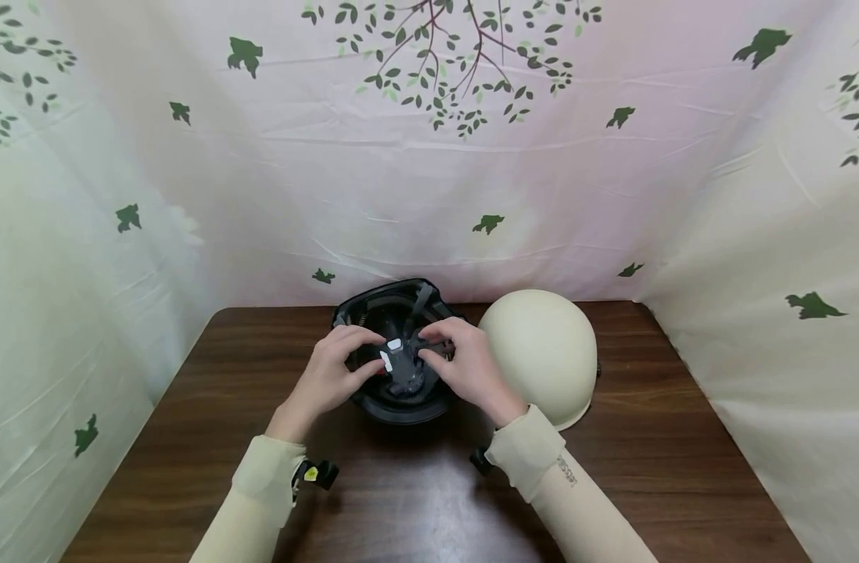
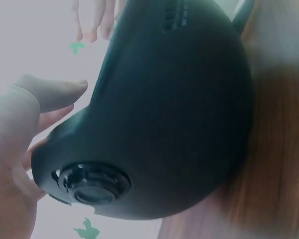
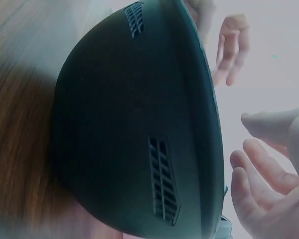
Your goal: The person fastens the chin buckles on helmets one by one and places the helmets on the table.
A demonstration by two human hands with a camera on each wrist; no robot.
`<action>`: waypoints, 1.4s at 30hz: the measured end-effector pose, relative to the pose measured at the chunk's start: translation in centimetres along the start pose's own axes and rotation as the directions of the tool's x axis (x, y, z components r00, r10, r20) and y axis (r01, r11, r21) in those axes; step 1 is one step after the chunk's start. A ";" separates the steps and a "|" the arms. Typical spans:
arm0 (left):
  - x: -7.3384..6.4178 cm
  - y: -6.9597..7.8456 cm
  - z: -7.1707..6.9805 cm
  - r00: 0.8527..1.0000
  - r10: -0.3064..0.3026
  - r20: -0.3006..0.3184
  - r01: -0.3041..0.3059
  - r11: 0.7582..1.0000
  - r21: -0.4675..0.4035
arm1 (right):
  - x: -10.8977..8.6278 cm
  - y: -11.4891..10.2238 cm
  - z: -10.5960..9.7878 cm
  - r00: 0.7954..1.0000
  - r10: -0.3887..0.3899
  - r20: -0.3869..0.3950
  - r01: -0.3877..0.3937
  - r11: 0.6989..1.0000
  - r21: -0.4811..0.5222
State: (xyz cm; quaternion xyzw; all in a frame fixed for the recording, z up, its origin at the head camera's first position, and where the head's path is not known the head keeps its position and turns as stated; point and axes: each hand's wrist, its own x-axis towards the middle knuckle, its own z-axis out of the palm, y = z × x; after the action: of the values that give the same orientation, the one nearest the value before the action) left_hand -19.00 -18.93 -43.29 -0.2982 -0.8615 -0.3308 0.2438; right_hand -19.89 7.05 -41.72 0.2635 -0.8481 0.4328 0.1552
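Remote feed, hands over work. The black helmet (image 2: pixel 169 109) lay hollow side up beneath and between both hands, its dome on the table (image 1: pixel 183 407). Left hand (image 1: pixel 334 362): thumb and fingertips parted beside the white patches (image 1: pixel 394 344) on a dark insert (image 1: pixel 404 366); I saw nothing pinched, though the rim hid some fingers in its wrist view. Right hand (image 1: pixel 466 357): thumb clear of loosely bent fingers, nothing between them in its own view. Main worry, rocking: the shell bore on a curve, and I made out no firm brace from either hand, so a lopsided push inside could have tipped it toward the harder-pressing side. Second, the strap (image 1: pixel 422 299) just beyond the right fingertips; a finger hooked under it could have dragged the whole shell. Third, the cream helmet (image 1: pixel 538 352), dome up, just outside the right hand. I couldn't tell whether the wrist touched it; an outward swing of that forearm could have shoved it away. Noted too the wrist cameras (image 1: pixel 324 474), inboard of each wrist: hands dipping deeper could have caught them on the near rim.
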 end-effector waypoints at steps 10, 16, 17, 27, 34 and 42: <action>-2.1 -1.0 -0.2 0.992 -0.011 -0.129 0.012 1.000 0.011 | -0.8 1.4 -0.5 0.997 0.000 -0.082 -0.011 0.991 -0.130; -2.7 -1.5 -0.2 0.973 -0.016 -0.230 0.022 0.999 0.023 | -1.3 1.6 -0.6 0.997 -0.008 -0.079 -0.002 0.992 -0.126; -2.8 -1.6 -0.2 0.969 -0.026 -0.245 0.031 0.999 0.017 | -1.4 1.7 -0.6 0.997 -0.015 -0.080 0.005 0.992 -0.124; -4.5 -1.8 -0.8 0.959 -0.112 -0.262 0.109 0.994 -0.026 | -1.9 1.5 -1.0 0.993 -0.047 -0.109 0.033 0.992 -0.125; -5.5 -2.3 -0.9 0.949 -0.155 -0.273 0.148 0.988 -0.044 | -2.4 2.1 -1.3 0.995 0.000 -0.096 -0.014 0.989 -0.146; -5.5 -3.0 -1.1 0.949 -0.234 -0.213 0.233 0.972 -0.030 | -3.0 3.6 -1.3 0.998 -0.006 -0.067 -0.002 0.993 -0.121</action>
State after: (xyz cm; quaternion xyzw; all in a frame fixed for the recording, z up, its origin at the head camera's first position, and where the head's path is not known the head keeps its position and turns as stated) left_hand -16.85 -23.47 -47.20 -0.1575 -0.8585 -0.3896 0.2939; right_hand -19.53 10.83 -44.78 0.2398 -0.8668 0.3888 0.2000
